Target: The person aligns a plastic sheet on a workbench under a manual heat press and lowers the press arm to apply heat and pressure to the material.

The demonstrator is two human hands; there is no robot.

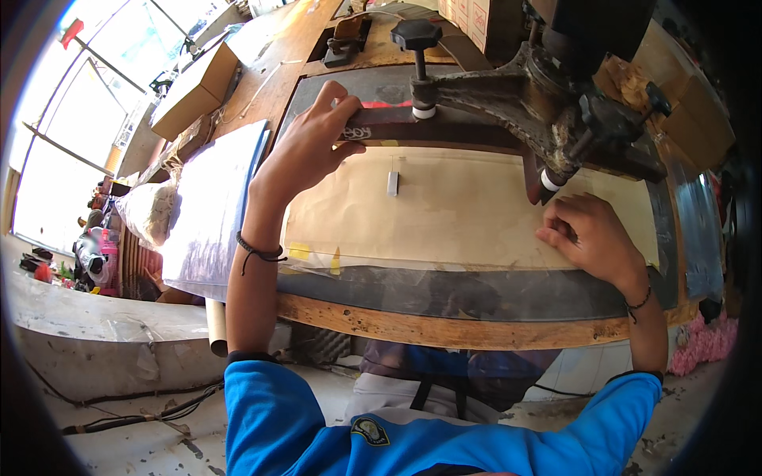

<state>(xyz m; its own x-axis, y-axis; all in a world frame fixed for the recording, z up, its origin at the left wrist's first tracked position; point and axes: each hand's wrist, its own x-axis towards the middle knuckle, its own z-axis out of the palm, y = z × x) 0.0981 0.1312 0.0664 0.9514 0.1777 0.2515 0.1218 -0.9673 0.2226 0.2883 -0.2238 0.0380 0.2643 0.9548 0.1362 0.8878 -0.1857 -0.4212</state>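
My left hand (305, 147) grips the left end of a dark frame bar (444, 133), with its fingers over the top and its thumb beneath. A metal clamp arm (500, 91) with black knobs holds the bar from above. Below it lies a wide tan sheet (460, 218) on a dark board (444, 289). On the sheet rests a small grey rectangular piece (393, 184), its top end dark. My right hand (586, 236) hovers or rests over the sheet's right part, near the frame's lower corner. Its fingers are curled in, and what they hold, if anything, is hidden.
A stack of clear plastic sheets (210, 206) stands left of the board. Behind are a cardboard box (194, 91) and a black-and-brown clamp (347, 41). The table's wooden edge (444, 332) runs before me. Cables (151, 416) lie below at the left.
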